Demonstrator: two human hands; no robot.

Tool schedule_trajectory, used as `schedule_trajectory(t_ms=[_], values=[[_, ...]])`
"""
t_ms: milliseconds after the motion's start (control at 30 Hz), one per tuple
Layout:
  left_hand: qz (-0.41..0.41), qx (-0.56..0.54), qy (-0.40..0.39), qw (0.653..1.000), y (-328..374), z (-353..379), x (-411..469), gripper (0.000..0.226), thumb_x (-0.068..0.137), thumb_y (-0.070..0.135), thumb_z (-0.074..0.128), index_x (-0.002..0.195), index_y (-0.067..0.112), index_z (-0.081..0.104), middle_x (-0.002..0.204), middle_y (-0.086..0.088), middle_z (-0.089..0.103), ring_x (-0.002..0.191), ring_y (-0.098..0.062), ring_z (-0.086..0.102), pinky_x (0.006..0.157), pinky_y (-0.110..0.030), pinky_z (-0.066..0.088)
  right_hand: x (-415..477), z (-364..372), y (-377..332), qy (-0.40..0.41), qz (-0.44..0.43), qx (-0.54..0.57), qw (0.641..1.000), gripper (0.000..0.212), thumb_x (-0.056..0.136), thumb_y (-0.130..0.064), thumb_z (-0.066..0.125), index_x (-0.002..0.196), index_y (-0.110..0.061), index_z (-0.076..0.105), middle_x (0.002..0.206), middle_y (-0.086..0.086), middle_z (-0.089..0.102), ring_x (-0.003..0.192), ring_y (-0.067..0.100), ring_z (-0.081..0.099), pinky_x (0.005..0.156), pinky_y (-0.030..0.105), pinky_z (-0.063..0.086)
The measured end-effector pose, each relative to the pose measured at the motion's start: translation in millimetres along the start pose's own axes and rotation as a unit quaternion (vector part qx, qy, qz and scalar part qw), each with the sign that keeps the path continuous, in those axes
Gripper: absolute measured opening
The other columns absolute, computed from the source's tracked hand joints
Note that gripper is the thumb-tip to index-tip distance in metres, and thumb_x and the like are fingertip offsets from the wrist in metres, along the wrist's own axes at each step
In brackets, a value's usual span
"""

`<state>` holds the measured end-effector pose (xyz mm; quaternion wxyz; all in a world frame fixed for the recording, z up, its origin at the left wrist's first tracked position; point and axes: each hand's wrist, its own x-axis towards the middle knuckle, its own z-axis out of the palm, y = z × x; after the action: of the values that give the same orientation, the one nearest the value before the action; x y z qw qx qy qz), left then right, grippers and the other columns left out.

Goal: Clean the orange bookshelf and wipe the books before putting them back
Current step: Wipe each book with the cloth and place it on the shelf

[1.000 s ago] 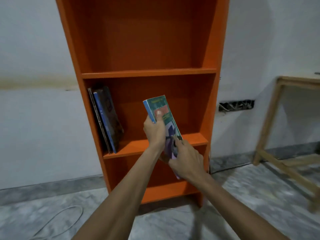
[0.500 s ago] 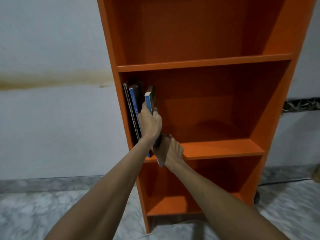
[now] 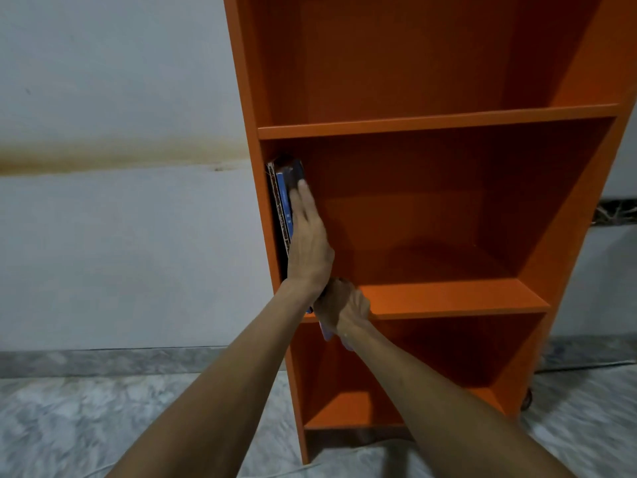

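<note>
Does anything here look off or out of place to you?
Nothing on the bookshelf: the books stand upright against its left side, pressed by the left hand. The odd bits are on the wall: a brown stain band left of the shelf and a rough hole to its right.

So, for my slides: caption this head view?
Left hand presses upright books to one side of the orange bookshelf; right hand grips a pale cloth.

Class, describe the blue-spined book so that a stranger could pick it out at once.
Start at the orange bookshelf. Inside, a few books stand against its left wall, pressed by the flat left hand. Pick the one with the bright blue spine, between a pale worn edge and a dark cover.
</note>
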<state>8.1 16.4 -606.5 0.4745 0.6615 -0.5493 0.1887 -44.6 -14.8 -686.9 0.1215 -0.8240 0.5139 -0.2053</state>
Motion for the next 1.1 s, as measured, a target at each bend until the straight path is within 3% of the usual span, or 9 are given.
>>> schedule_trajectory(t_ms=[33,100,233,333,433,567,867,967,1100], values=[[0.067,0.061,0.017,0.996,-3,1,0,0.088,0.083,-0.018,0.051,0.155,0.008,0.006,0.162,-0.018,0.006,0.125,-0.033,0.051,0.091,-0.031,0.052,1,-1,0,-0.017,0.004,-0.011,1.0,0.027,0.092,-0.033,0.059,0.112,-0.015,0.062,0.112,0.009,0.064,0.093,0.027,0.065,0.066,0.031,0.047],[0.177,0.251,0.001,0.952,-9,-4,0,0.077,0.08,-0.01,0.057,0.15,0.007,0.03,0.16,-0.02,0.012,0.147,-0.038,0.016,0.118,-0.053,0.015,2,-3,1,-0.032,0.013,-0.007,0.999,0.028,0.092,-0.034,0.057,0.113,-0.015,0.061,0.113,0.008,0.063,0.094,0.029,0.065,0.066,0.033,0.045],[0.175,0.386,-0.155,0.892,-12,-23,-1,0.043,0.087,0.024,0.062,0.127,0.011,0.061,0.159,-0.015,0.024,0.149,-0.032,-0.01,0.112,-0.06,-0.017,-4,-7,5,-0.047,0.026,-0.002,0.999,0.041,0.074,-0.025,0.079,0.11,-0.016,0.061,0.112,0.005,0.06,0.097,0.031,0.064,0.067,0.034,0.048],[0.151,0.422,-0.191,0.873,-9,-29,-3,0.05,0.09,0.028,0.059,0.137,0.012,0.052,0.161,-0.013,0.019,0.149,-0.031,-0.014,0.11,-0.06,-0.019,-14,-17,12,-0.052,0.031,-0.012,0.998,0.043,0.066,-0.019,0.086,0.101,-0.014,0.062,0.107,0.004,0.063,0.095,0.029,0.066,0.065,0.032,0.045],[0.151,0.414,-0.178,0.88,2,-31,-10,0.058,0.091,0.026,0.057,0.145,0.011,0.042,0.161,-0.017,0.013,0.148,-0.032,-0.014,0.107,-0.058,-0.022,-31,-38,29,-0.045,0.016,0.016,0.999,0.033,0.075,-0.013,0.071,0.105,-0.016,0.058,0.107,0.006,0.063,0.099,0.031,0.064,0.07,0.035,0.047],[0.152,0.368,-0.175,0.901,33,-22,-33,0.056,0.091,0.015,0.051,0.146,0.011,0.038,0.161,-0.019,0.011,0.149,-0.033,-0.009,0.113,-0.06,-0.013,-69,-66,72,-0.013,0.024,0.029,0.999,0.025,0.083,-0.032,0.061,0.107,-0.028,0.058,0.106,0.003,0.066,0.101,0.03,0.063,0.071,0.033,0.043],[0.176,0.233,-0.314,0.904,152,48,-156,0.056,0.094,0.028,0.051,0.145,0.009,0.038,0.16,-0.019,0.015,0.15,-0.034,-0.003,0.115,-0.062,0.003,-213,-119,242,0.01,0.202,0.014,0.979,0.04,0.081,-0.043,0.06,0.115,-0.022,0.061,0.112,0.009,0.067,0.106,0.033,0.062,0.084,0.037,0.049],[0.168,0.177,-0.364,0.899,188,71,-202,0.056,0.092,0.031,0.052,0.142,0.011,0.039,0.159,-0.016,0.018,0.149,-0.033,0.0,0.116,-0.06,0.008,-260,-123,288,0.002,0.258,0.034,0.966,0.023,0.083,-0.039,0.056,0.093,-0.02,0.063,0.089,0.006,0.067,0.09,0.031,0.063,0.071,0.032,0.046],[0.161,0.115,-0.446,0.873,231,106,-282,0.052,0.093,0.031,0.051,0.14,0.013,0.041,0.157,-0.013,0.021,0.149,-0.033,0.005,0.116,-0.056,0.014,-322,-113,350,-0.013,0.321,0.049,0.946,0.019,0.082,-0.04,0.061,0.083,-0.022,0.053,0.091,0.006,0.061,0.087,0.028,0.06,0.074,0.034,0.048]])
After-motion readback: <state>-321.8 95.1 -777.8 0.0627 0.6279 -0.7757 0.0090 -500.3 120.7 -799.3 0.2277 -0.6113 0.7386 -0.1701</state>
